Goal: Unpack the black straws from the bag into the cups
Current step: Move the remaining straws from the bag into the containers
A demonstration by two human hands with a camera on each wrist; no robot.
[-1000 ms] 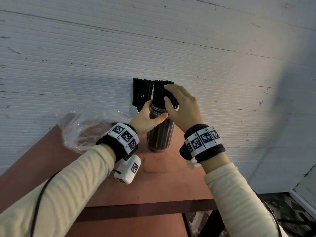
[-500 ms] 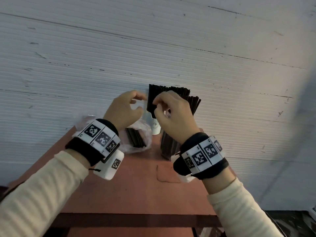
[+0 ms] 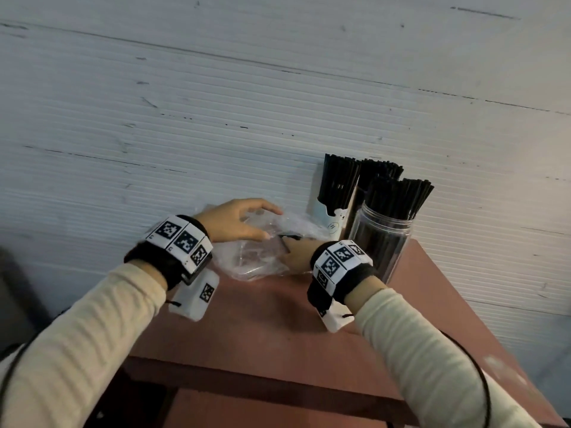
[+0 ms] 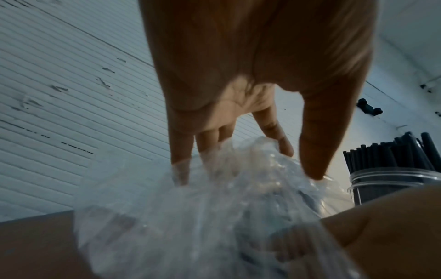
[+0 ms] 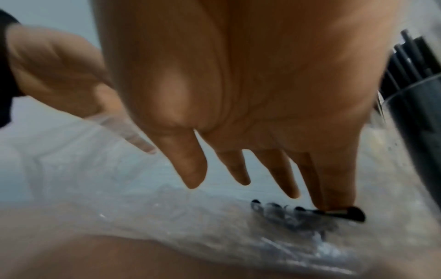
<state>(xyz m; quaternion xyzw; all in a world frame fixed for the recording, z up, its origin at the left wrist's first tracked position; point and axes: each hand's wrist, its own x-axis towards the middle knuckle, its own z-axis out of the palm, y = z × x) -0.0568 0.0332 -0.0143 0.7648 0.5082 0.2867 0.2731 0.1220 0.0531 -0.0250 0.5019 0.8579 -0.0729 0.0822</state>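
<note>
A clear plastic bag (image 3: 256, 257) lies on the red-brown table (image 3: 278, 329), with a few black straws (image 5: 284, 211) left inside. My left hand (image 3: 238, 220) arches over the bag's top and holds the film between thumb and fingers (image 4: 312, 160). My right hand (image 3: 295, 253) reaches into the bag's mouth with straight, spread fingers, and one fingertip (image 5: 334, 200) touches the straw ends. To the right stand a clear jar (image 3: 381, 242) and a white cup (image 3: 332, 219), both full of upright black straws (image 3: 398, 196).
A white ribbed wall (image 3: 216, 118) rises directly behind the table. Another bundle of black straws (image 3: 381, 171) stands behind the jar. The table's front edge (image 3: 262, 381) is near my forearms, and its right edge lies just beyond the jar.
Both hands have left the straws in the jar and moved down and left to the bag. The left now holds the bag and the right reaches into it.
</note>
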